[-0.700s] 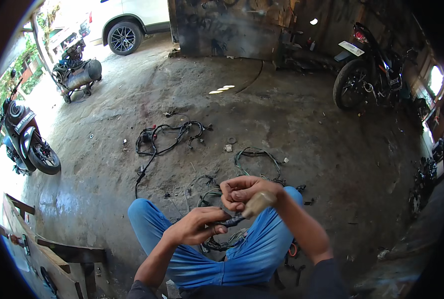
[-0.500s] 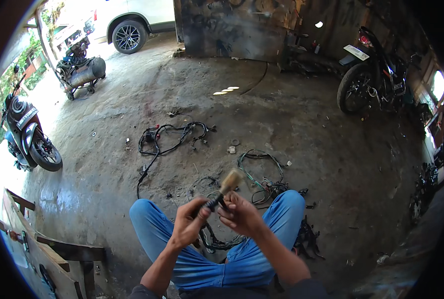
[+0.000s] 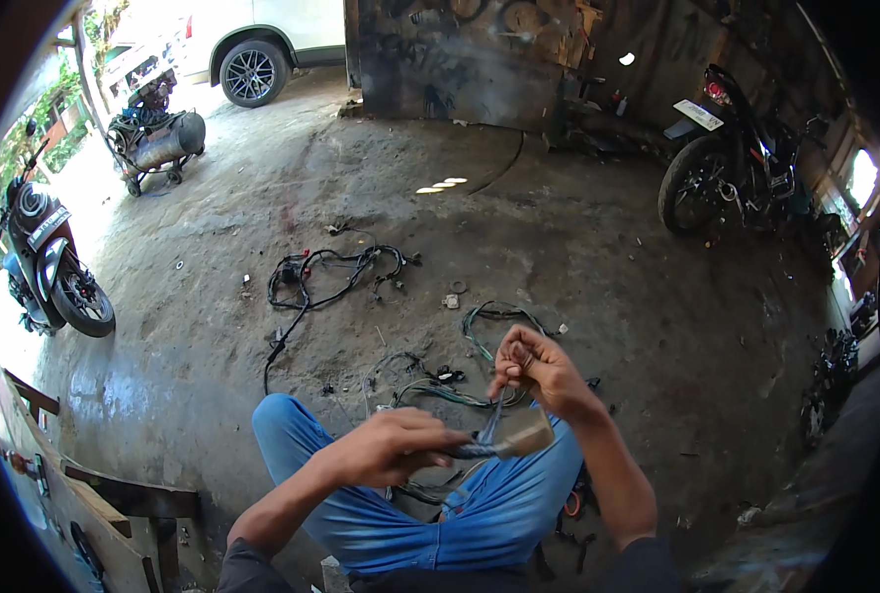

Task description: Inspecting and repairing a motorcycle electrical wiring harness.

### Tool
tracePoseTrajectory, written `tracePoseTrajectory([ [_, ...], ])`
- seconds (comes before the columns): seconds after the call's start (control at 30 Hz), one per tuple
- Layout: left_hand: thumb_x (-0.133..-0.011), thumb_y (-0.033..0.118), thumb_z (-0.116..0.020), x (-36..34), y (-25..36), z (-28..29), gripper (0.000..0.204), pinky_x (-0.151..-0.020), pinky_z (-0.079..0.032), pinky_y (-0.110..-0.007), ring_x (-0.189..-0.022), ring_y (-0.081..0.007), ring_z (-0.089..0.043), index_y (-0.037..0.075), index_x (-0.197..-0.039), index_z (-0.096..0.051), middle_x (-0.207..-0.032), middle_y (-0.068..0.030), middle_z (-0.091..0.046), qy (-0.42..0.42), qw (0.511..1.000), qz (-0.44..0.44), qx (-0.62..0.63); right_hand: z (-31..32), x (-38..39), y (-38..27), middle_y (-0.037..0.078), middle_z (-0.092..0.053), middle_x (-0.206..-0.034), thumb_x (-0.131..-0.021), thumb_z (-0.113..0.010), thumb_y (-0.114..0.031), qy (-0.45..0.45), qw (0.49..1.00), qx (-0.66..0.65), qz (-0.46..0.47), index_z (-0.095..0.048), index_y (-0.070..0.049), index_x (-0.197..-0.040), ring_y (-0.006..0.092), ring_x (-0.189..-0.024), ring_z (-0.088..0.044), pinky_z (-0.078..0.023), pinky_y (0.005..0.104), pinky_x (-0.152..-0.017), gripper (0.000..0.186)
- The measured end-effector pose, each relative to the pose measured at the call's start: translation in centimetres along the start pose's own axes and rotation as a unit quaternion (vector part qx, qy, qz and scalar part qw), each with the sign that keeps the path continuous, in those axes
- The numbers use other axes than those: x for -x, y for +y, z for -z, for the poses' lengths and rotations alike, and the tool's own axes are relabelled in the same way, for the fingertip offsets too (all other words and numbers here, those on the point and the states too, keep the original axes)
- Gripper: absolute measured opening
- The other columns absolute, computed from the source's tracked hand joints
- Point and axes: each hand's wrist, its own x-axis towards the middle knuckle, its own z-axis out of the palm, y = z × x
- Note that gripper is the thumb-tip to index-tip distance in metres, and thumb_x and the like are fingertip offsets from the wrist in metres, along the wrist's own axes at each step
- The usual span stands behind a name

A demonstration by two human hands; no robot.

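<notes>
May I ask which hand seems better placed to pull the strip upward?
Probably the right hand: it seems to pinch the grey strip, while the left hand holds the dark cable.

This looks like a vehicle workshop, with a black motorcycle (image 3: 722,163) at two o'clock, a grey cylindrical-tank compressor (image 3: 166,144) at ten, and black wiring harness (image 3: 290,271) on stained grey floor (image 3: 578,267).

The right grip (image 3: 544,376) has moved rightward, and the beige block (image 3: 526,435) has swung down.

Cable (image 3: 475,452) over lap (image 3: 430,539), wiring harness (image 3: 290,272) beyond on floor (image 3: 213,306), scooter (image 3: 56,252) near its left edge, motorcycle (image 3: 751,163) near its right.
</notes>
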Motion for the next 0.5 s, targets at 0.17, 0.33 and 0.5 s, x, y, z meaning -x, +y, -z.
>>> tracePoseTrajectory([
  [0.17,-0.102,0.028,-0.064,2.3,-2.3,-1.7,0.034,-0.068,-0.044,-0.029,-0.071,-0.0133,-0.055,-0.002,-0.117,-0.068,-0.078,-0.0025,-0.060,0.293,0.936,0.139,0.134,-6.7,1.5,6.2,0.003,-0.053,-0.086,-0.107,-0.053,-0.024,0.134,0.923,-0.356,0.051,-0.050,-0.005,-0.103,0.0234,-0.103,-0.063,-0.048,0.0485,-0.110,0.020],
  [0.33,-0.104,0.021,-0.063,1.5,-4.4,-2.7,0.029,-0.067,-0.042,-0.025,-0.075,-0.0086,-0.051,-0.005,-0.116,-0.068,-0.084,0.0046,-0.059,0.449,0.835,0.280,0.150,-12.9,2.4,6.8,0.003,-0.048,-0.078,-0.107,-0.052,-0.020,0.152,0.888,-0.359,0.242,-0.047,-0.007,-0.099,0.0217,-0.088,-0.059,-0.039,0.0550,-0.115,0.016],
  [0.5,-0.098,0.012,-0.068,1.3,-4.3,-2.3,0.022,-0.067,-0.044,-0.027,-0.073,-0.0116,-0.055,-0.002,-0.115,-0.070,-0.081,-0.0078,-0.065,0.450,0.853,0.260,-0.032,-12.5,1.9,4.7,0.002,-0.044,-0.075,-0.111,-0.044,-0.024,0.145,0.927,0.028,0.343,-0.041,-0.007,-0.098,0.0156,-0.068,-0.047,-0.050,0.0438,-0.086,0.021],
])
